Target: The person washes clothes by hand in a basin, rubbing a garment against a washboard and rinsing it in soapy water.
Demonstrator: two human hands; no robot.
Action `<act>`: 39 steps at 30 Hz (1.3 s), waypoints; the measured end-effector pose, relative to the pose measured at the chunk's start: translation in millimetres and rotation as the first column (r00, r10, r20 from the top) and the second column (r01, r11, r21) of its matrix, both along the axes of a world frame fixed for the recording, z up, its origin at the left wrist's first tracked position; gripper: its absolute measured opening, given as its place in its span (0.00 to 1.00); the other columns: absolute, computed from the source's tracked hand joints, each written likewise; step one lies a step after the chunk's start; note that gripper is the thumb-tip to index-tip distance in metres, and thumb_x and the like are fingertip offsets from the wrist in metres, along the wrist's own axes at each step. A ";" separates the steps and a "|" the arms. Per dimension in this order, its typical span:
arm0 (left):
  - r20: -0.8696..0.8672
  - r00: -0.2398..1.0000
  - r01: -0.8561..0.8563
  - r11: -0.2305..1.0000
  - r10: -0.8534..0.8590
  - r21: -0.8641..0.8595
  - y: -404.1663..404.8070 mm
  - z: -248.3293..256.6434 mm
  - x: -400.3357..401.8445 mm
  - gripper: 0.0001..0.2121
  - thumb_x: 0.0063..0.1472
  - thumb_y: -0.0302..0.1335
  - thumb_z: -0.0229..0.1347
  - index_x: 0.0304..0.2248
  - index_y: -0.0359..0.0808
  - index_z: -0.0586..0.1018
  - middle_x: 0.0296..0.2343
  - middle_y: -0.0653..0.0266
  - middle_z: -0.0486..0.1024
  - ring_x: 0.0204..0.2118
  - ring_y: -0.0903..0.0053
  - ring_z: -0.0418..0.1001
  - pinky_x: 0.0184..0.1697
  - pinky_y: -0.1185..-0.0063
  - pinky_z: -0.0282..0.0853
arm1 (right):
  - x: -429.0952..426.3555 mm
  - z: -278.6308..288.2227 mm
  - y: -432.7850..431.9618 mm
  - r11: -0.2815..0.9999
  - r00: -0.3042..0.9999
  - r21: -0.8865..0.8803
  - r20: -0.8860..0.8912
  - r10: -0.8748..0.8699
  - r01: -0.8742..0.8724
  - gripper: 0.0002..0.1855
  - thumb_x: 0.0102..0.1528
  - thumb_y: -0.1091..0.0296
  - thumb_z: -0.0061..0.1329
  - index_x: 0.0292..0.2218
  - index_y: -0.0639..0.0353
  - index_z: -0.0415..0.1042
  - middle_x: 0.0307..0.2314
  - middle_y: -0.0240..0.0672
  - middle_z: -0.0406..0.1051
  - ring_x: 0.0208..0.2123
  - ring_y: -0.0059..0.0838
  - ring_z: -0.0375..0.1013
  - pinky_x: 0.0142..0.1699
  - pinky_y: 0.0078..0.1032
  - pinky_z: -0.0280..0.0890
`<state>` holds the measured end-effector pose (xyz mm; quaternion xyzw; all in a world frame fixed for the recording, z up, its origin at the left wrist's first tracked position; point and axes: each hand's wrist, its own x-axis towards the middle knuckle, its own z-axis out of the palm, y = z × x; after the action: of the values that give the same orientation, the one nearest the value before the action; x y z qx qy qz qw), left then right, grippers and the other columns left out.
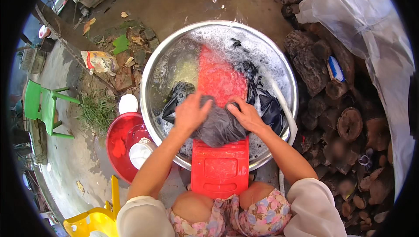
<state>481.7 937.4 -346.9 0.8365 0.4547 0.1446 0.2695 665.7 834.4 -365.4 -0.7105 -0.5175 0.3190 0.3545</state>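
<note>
A red plastic washboard [221, 168] leans into a large round metal basin [151, 57] of sudsy water, its near end by my knees. Across the board lies a bunched, wet dark grey cloth [217, 127]. My left hand [193, 111] rests at the cloth's left end; it is slightly blurred, and whether its fingers grip is unclear. At the right end, my right hand [244, 112] holds the cloth between thumb and fingers. Dark cloth [270, 109] floats right of the board, with another dark piece [181, 91] to its left. A pale hose [280, 93] runs over the basin's right rim.
A red basin [114, 139] with a white container [140, 155] stands at left, near a green chair [49, 106] and a yellow chair [95, 220]. Stacked logs [348, 124], a blue-and-white brush [335, 69] and plastic sheeting [356, 11] are at right.
</note>
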 end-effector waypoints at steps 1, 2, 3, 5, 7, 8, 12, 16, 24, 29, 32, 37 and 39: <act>-0.015 0.998 -0.057 0.997 0.057 -0.054 8.4 9.4 -16.7 0.20 0.54 0.43 0.54 0.39 0.35 0.73 0.31 0.48 0.75 0.36 0.57 0.73 0.39 0.68 0.68 | 5.1 17.3 -10.4 0.980 0.997 -0.188 0.027 0.070 -0.064 0.24 0.52 0.52 0.48 0.42 0.63 0.68 0.35 0.48 0.70 0.40 0.47 0.69 0.45 0.34 0.63; -0.042 0.995 -0.100 0.984 0.095 -0.146 13.7 11.0 -32.7 0.21 0.53 0.44 0.55 0.38 0.35 0.74 0.31 0.48 0.75 0.36 0.57 0.74 0.39 0.69 0.68 | 13.1 27.3 -21.8 0.922 0.988 -0.368 0.045 0.145 -0.118 0.26 0.50 0.48 0.50 0.43 0.61 0.69 0.34 0.48 0.72 0.41 0.48 0.70 0.45 0.36 0.63; -0.063 0.990 -0.138 0.962 0.127 -0.234 19.8 9.9 -46.5 0.22 0.52 0.46 0.55 0.37 0.35 0.74 0.30 0.48 0.75 0.36 0.58 0.74 0.39 0.70 0.68 | 23.9 20.0 -35.4 0.922 0.989 -0.370 0.047 0.143 -0.116 0.26 0.50 0.48 0.50 0.43 0.61 0.69 0.34 0.48 0.72 0.41 0.48 0.70 0.45 0.36 0.63; -0.098 0.990 -0.123 0.966 0.103 -0.227 35.9 -12.5 -84.6 0.23 0.51 0.46 0.56 0.38 0.35 0.73 0.30 0.49 0.75 0.34 0.57 0.74 0.38 0.69 0.67 | 37.8 -1.3 -57.1 0.951 0.989 -0.287 -0.118 0.084 -0.115 0.29 0.45 0.52 0.57 0.44 0.61 0.67 0.33 0.41 0.73 0.39 0.38 0.71 0.45 0.30 0.63; 0.020 0.996 -0.080 0.946 0.091 -0.316 44.0 -12.1 -97.9 0.19 0.52 0.41 0.57 0.35 0.33 0.74 0.27 0.53 0.75 0.30 0.64 0.73 0.36 0.73 0.66 | 57.5 13.2 -51.1 0.982 0.960 -0.180 -0.259 -0.108 0.062 0.26 0.46 0.60 0.57 0.44 0.61 0.66 0.33 0.34 0.72 0.38 0.28 0.70 0.46 0.25 0.63; 0.146 0.969 -0.144 0.933 0.201 -0.331 49.0 -11.8 -99.0 0.17 0.53 0.38 0.57 0.34 0.32 0.74 0.25 0.57 0.74 0.28 0.69 0.71 0.35 0.75 0.66 | 62.3 23.7 -42.2 0.967 0.868 -0.124 -0.427 -0.253 0.221 0.24 0.47 0.63 0.56 0.44 0.62 0.65 0.34 0.33 0.71 0.38 0.26 0.70 0.45 0.24 0.63; 0.585 0.678 -0.145 0.862 0.445 -0.487 77.2 50.4 -68.1 0.07 0.59 0.30 0.54 0.30 0.35 0.71 0.28 0.72 0.71 0.31 0.89 0.65 0.35 0.84 0.61 | 86.5 85.9 -3.3 0.826 0.591 0.107 -0.749 -0.299 0.553 0.24 0.48 0.74 0.52 0.46 0.61 0.62 0.38 0.32 0.68 0.39 0.23 0.68 0.48 0.22 0.61; 0.716 0.536 -0.071 0.868 0.448 -0.491 91.1 68.6 -66.4 0.06 0.58 0.26 0.54 0.32 0.35 0.69 0.33 0.70 0.71 0.36 0.87 0.64 0.42 0.85 0.60 | 129.6 73.0 3.1 0.814 0.726 0.281 -0.649 -0.229 0.508 0.16 0.45 0.85 0.43 0.37 0.59 0.66 0.36 0.31 0.69 0.40 0.23 0.67 0.49 0.21 0.58; -0.031 1.000 0.000 0.993 0.004 0.122 34.1 -27.3 -86.6 0.24 0.47 0.18 0.54 0.46 0.41 0.68 0.51 0.52 0.62 0.56 0.55 0.56 0.57 0.68 0.52 | 62.6 7.8 -11.2 0.961 0.928 0.267 0.335 -0.164 0.073 0.22 0.40 0.87 0.37 0.39 0.60 0.67 0.41 0.45 0.64 0.50 0.46 0.61 0.56 0.33 0.55; -0.329 0.923 0.262 0.952 -0.200 0.156 45.4 -57.5 -43.1 0.24 0.58 0.31 0.46 0.55 0.46 0.60 0.55 0.56 0.56 0.59 0.60 0.51 0.58 0.61 0.47 | 34.0 -29.2 28.0 0.955 0.783 -0.091 0.553 0.284 -0.283 0.29 0.54 0.55 0.44 0.55 0.50 0.56 0.54 0.42 0.55 0.58 0.45 0.49 0.60 0.46 0.42; -0.434 0.894 0.149 0.987 -0.111 0.056 58.1 -87.7 -26.6 0.24 0.61 0.34 0.41 0.57 0.46 0.57 0.55 0.57 0.57 0.58 0.61 0.53 0.58 0.59 0.46 | 30.3 -42.1 60.0 0.976 0.799 -0.162 0.562 0.213 -0.146 0.32 0.54 0.49 0.41 0.57 0.48 0.54 0.55 0.42 0.52 0.59 0.44 0.47 0.60 0.50 0.40; -0.334 0.942 -0.037 0.987 -0.019 -0.159 53.2 -90.3 -19.8 0.21 0.59 0.31 0.42 0.53 0.41 0.61 0.43 0.54 0.69 0.43 0.57 0.69 0.49 0.60 0.58 | 22.4 -57.0 63.0 0.995 0.790 -0.088 0.605 0.094 -0.051 0.28 0.53 0.55 0.45 0.55 0.48 0.58 0.54 0.41 0.55 0.58 0.43 0.51 0.59 0.48 0.45; -0.145 0.989 -0.052 0.996 0.042 -0.069 45.8 -80.7 -31.7 0.17 0.58 0.33 0.44 0.46 0.38 0.69 0.37 0.51 0.73 0.39 0.55 0.71 0.45 0.63 0.62 | 27.4 -57.4 49.0 0.988 0.822 -0.058 0.548 0.152 -0.144 0.24 0.53 0.61 0.46 0.52 0.50 0.63 0.53 0.40 0.58 0.57 0.42 0.53 0.59 0.46 0.46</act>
<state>450.0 983.2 -427.6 0.8235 0.4974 0.0738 0.2628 693.1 883.4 -422.7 -0.7322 -0.6490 0.1312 0.1598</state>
